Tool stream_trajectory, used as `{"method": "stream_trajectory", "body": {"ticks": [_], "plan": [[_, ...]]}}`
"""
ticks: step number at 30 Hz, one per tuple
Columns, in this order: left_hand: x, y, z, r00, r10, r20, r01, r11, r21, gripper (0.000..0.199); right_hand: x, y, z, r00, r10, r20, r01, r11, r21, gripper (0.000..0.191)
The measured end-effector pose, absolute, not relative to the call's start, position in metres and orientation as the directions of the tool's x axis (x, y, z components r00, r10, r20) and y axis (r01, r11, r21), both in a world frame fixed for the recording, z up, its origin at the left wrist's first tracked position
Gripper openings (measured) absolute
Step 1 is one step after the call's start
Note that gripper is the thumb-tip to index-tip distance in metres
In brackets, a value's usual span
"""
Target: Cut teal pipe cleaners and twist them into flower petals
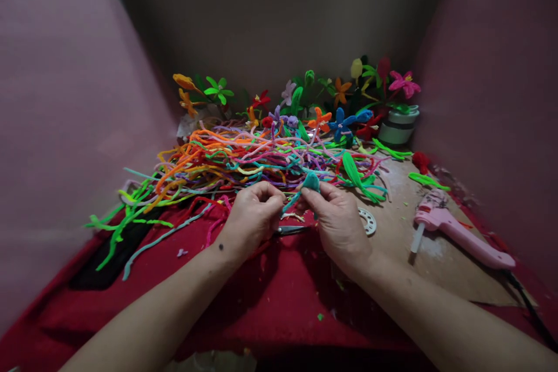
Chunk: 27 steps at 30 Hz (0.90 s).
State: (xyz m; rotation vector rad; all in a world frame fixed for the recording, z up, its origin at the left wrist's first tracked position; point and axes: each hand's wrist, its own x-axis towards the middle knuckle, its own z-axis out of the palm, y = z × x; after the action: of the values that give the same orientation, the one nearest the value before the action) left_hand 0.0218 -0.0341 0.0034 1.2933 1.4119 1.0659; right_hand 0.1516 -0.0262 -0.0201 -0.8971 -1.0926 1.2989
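A teal pipe-cleaner piece (311, 182), folded into a rounded petal-like shape with a tail, is held up over the table between both hands. My right hand (342, 224) is closed, pinching the folded part between thumb and fingers. The tail runs down to the left, where my left hand (257, 212) is closed around its end; the fingertips partly hide it. Just below the hands lies a pair of scissors (291, 230), partly covered. Beside my right hand rests a pale ring-shaped disc with holes (370, 222).
A large heap of colourful pipe cleaners (226, 151) lies behind the hands. Pipe-cleaner flowers (342, 124) stand at the back, some in a striped pot (397, 127). A pink glue gun (466, 235) lies on cardboard (401, 203) at right. Red cloth (279, 308) covers the table.
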Motion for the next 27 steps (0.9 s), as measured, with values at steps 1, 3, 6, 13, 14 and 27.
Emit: {"method": "stream_trajectory", "body": {"ticks": [1,3,6,13,14,27], "plan": [[0.020,-0.034,0.004,-0.015,0.997,-0.070,0.192,0.072,0.979,0.013,0.153,-0.025,-0.019,-0.039,0.993,0.111,-0.284,0.096,-0.954,0.015],[0.015,-0.033,0.007,0.031,0.999,-0.041,0.236,0.032,0.971,0.018,0.154,-0.024,-0.017,-0.035,0.994,0.104,-0.295,0.089,-0.951,0.015],[0.004,-0.035,0.014,0.106,0.994,0.016,0.440,-0.062,0.896,0.028,0.154,-0.022,-0.017,-0.043,0.995,0.089,-0.315,0.071,-0.946,0.014],[-0.031,-0.047,0.001,0.466,0.884,-0.040,0.876,-0.455,0.160,0.010,0.153,-0.018,-0.024,-0.070,0.998,0.005,-0.393,-0.023,-0.919,0.015],[-0.034,-0.049,-0.003,0.478,0.877,-0.048,0.875,-0.470,0.116,0.011,0.153,-0.018,-0.024,-0.073,0.997,-0.003,-0.394,-0.032,-0.919,0.016],[-0.051,-0.047,-0.016,0.521,0.853,0.006,0.852,-0.521,0.061,0.008,0.160,-0.010,-0.018,0.004,0.999,0.052,-0.422,0.049,-0.905,0.012]]}}
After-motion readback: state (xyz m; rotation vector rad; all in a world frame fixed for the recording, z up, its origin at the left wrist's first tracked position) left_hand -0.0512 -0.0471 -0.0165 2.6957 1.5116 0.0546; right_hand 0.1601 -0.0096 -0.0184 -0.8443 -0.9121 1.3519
